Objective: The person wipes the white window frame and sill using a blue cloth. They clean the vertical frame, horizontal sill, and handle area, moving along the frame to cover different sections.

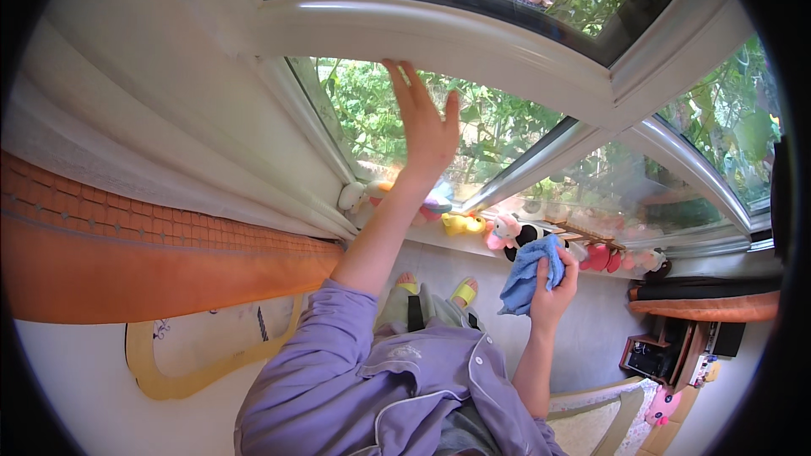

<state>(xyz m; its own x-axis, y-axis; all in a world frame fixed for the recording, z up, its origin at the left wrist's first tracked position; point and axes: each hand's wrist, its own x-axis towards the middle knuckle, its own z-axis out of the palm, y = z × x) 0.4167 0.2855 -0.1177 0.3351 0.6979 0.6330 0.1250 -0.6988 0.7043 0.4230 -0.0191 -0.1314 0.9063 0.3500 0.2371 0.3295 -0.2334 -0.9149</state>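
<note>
Raised in front of a lower window pane [507, 133], my left hand [427, 123] has its fingers apart and its fingertips at the lower edge of the white window frame [443, 28]. Nothing is in it. A crumpled blue cloth [529, 275] is gripped in my right hand [554, 288], held above the floor near the sill. Just beyond the cloth, a pink and white plush toy [502, 231] and a yellow plush toy [464, 223] sit on the window sill. Whether the left fingertips press on the frame is hard to tell.
More plush toys, red ones [599, 258] among them, line the sill beside a small brown wooden fence [586, 234]. A white curtain [158, 126] and an orange curtain [158, 272] hang at the left. At the lower right stand a wooden cabinet [690, 354] and a pink plush toy [662, 405].
</note>
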